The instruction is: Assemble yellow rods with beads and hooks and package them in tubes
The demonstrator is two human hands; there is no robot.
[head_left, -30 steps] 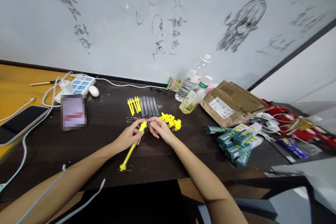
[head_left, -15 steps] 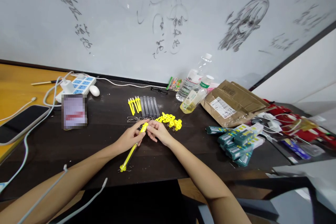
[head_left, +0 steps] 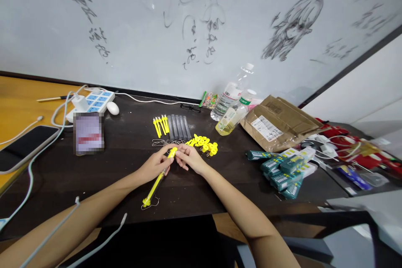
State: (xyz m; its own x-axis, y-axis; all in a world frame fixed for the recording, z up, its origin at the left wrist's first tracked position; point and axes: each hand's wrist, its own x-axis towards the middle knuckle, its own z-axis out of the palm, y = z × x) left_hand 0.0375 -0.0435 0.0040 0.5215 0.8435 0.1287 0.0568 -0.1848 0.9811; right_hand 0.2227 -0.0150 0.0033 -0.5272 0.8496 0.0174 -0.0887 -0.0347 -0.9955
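My left hand [head_left: 156,164] is closed round the upper part of a long yellow plastic stick [head_left: 155,186] that slants down to a wire loop at its lower end. My right hand [head_left: 189,158] pinches the stick's yellow top end, fingertips meeting those of the left. Just beyond the hands lie a heap of small yellow caps [head_left: 204,143], a row of clear tubes [head_left: 178,127], a few yellow sticks [head_left: 160,125] and some wire clips [head_left: 160,143], all on the dark table [head_left: 119,163].
A power strip [head_left: 94,101], a white mouse [head_left: 112,108] and a phone [head_left: 23,146] lie at the left with cables. Plastic bottles [head_left: 230,104], a cardboard parcel [head_left: 276,123] and green boxes [head_left: 284,169] sit at the right. A whiteboard [head_left: 188,21] stands behind.
Both hands drew slightly closer to me with the yellow stick; the right hand's fingers closed onto its top end. Little has shifted in the last half second.
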